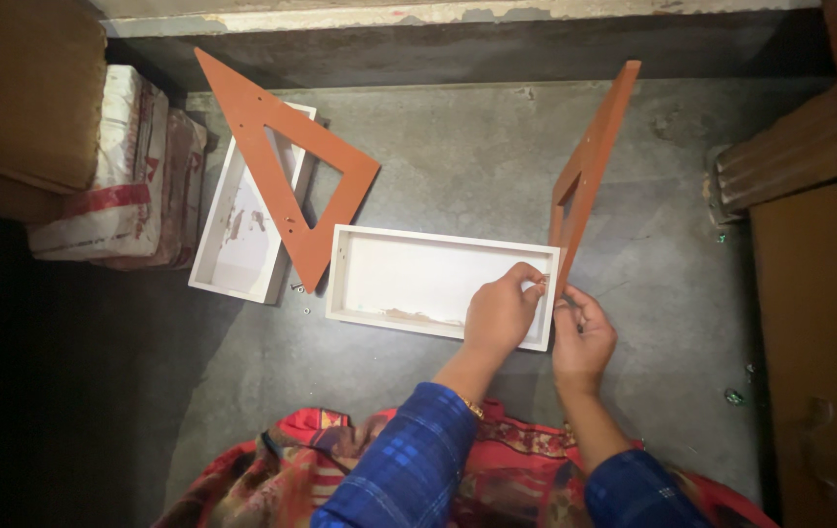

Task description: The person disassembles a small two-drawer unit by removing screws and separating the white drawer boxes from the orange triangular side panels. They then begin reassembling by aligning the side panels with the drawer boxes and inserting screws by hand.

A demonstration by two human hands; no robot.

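Note:
A white shallow wooden tray (409,279) lies on the grey concrete floor in front of me. An orange-brown triangular wooden frame (590,166) stands upright against the tray's right end. My left hand (502,311) pinches something small at the tray's right wall; what it is cannot be made out. My right hand (582,337) rests by the base of the upright triangle, fingers curled against it. A second triangular frame (291,161) lies flat to the left, over another white tray (242,220).
Small screws (301,293) lie on the floor between the two trays. A stuffed white sack (120,171) sits at the left. Wooden furniture (819,323) borders the right side. A red patterned cloth (311,469) covers my lap.

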